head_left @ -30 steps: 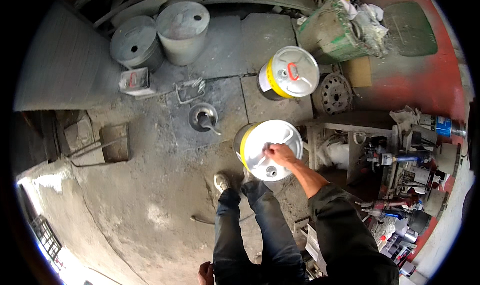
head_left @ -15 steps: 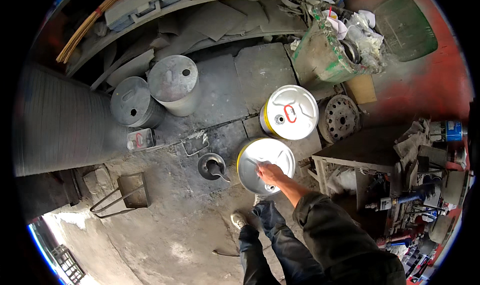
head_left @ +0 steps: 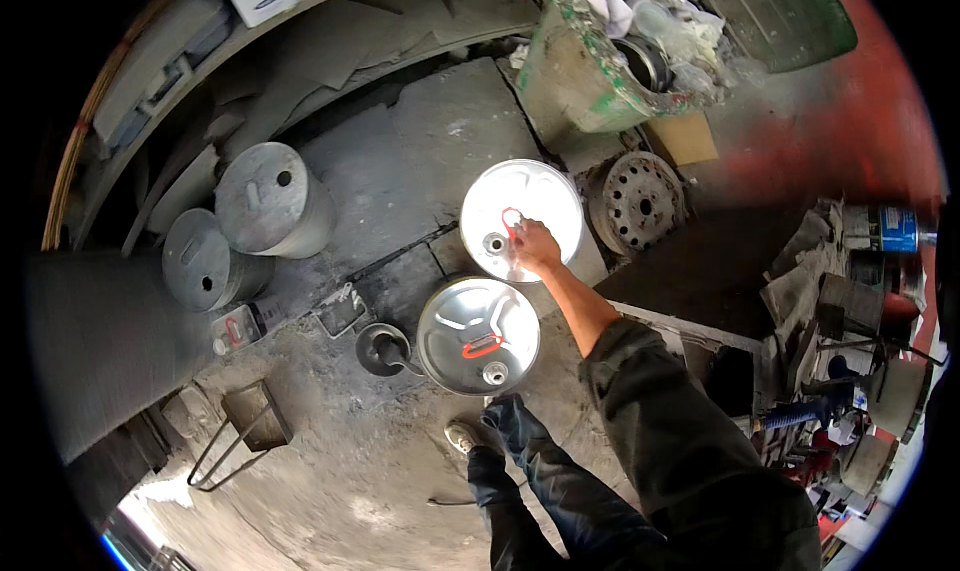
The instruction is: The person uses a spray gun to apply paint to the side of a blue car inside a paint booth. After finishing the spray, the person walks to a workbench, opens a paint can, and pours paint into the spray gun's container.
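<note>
One right hand [head_left: 536,248] has left the near drum [head_left: 452,333] for the far drum [head_left: 550,193], directly beneath its fingers — red handle [head_left: 505,217] at the fingertips, grip unclear — making that drum the one now handled.

head camera: left of a head-worn pair | looked steeply down, wide fisheye | standing height above grey, stained floor [head_left: 340,451] | centre fell between round silver metal drum [head_left: 530,193] and its nearer twin [head_left: 470,321]

From the near drum [head_left: 470,321], the far drum [head_left: 545,191] lies at one o'clock, a bin [head_left: 560,86] beyond; a wheel [head_left: 640,186] at two, a utensil [head_left: 397,357] in a bowl [head_left: 364,339] at nine, another drum [head_left: 260,196] at ten.
</note>
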`<state>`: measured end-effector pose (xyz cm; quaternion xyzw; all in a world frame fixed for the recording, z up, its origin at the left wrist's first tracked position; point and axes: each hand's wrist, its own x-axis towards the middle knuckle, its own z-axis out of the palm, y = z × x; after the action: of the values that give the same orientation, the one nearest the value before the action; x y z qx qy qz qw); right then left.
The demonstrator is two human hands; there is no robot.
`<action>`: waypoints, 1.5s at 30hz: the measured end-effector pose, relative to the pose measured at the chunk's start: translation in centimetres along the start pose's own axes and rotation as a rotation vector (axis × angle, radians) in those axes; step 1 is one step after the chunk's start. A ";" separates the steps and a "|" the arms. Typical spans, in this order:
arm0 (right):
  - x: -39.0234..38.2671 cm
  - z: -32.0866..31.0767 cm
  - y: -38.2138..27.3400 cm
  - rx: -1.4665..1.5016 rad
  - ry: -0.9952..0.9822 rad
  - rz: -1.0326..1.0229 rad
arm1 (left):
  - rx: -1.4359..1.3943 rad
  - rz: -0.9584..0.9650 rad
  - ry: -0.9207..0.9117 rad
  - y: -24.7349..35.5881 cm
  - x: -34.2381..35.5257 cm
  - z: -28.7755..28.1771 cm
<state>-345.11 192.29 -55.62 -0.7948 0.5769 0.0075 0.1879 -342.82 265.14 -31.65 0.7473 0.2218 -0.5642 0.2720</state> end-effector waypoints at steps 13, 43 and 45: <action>3.5 -5.0 3.6 0.184 -0.093 0.462 | 0.023 -0.047 0.030 0.9 -1.1 0.1; 2.2 -18.3 23.9 -0.382 0.284 0.678 | -0.034 -0.026 0.018 1.7 -1.8 1.8; 2.1 -17.0 22.3 -0.355 0.532 0.591 | -0.025 -0.080 0.005 7.9 -2.6 3.7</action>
<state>-368.38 179.24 -46.79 -0.5900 0.7977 -0.0449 -0.1170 -341.13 256.68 -28.69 0.7359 0.2592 -0.5699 0.2581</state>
